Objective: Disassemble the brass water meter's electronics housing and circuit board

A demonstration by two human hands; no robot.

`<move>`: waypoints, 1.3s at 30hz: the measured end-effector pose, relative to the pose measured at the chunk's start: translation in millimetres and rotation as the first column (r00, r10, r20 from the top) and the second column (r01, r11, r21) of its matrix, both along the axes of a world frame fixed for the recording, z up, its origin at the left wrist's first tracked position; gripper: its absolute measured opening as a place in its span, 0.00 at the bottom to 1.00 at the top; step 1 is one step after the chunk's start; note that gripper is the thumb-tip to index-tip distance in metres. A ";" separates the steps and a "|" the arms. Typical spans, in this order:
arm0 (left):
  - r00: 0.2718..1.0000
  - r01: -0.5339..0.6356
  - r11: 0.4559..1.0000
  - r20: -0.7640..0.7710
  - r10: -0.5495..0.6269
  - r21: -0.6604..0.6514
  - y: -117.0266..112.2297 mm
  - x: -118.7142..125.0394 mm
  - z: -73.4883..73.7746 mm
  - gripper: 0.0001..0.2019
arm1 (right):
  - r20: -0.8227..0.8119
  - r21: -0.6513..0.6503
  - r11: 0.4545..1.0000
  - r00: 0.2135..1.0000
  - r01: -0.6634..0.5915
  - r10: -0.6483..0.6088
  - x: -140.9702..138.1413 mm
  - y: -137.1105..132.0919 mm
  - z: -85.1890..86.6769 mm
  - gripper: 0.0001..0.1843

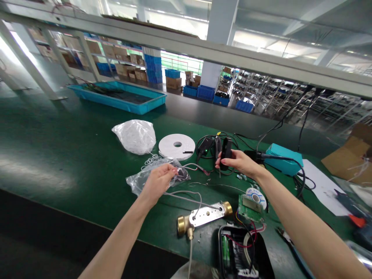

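Note:
My left hand (159,181) is closed in a pinch on a small dark part with thin wires (182,173), over a clear plastic bag (136,182) on the green bench. My right hand (240,162) is closed around a black oblong tool (226,152), held upright beside another black device (205,146) and tangled cables. In front of me lies a brass pipe fitting with a metal plate (203,217), a wire running from it. An open black housing (242,252) with a battery and red wiring sits at the near edge, a green circuit board (250,206) just behind it.
A white bag (135,135) and a white tape disc (176,146) lie further back. A teal soldering station (283,161) stands to the right, with white paper (322,186) and a cardboard box (351,159). A blue tray (116,97) sits at the far left.

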State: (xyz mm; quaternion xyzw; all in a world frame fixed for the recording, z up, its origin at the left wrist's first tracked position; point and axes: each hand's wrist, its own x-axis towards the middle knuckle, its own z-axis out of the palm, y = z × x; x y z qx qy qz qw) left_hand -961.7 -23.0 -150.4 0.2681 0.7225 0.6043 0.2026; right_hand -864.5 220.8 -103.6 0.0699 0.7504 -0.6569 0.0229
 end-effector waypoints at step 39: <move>0.866 -0.481 0.766 0.366 0.340 0.426 -63.6 47.3 37.9 0.11 | 0.032 0.922 0.333 0.819 0.197 -0.573 -56.5 46.7 -50.7 0.19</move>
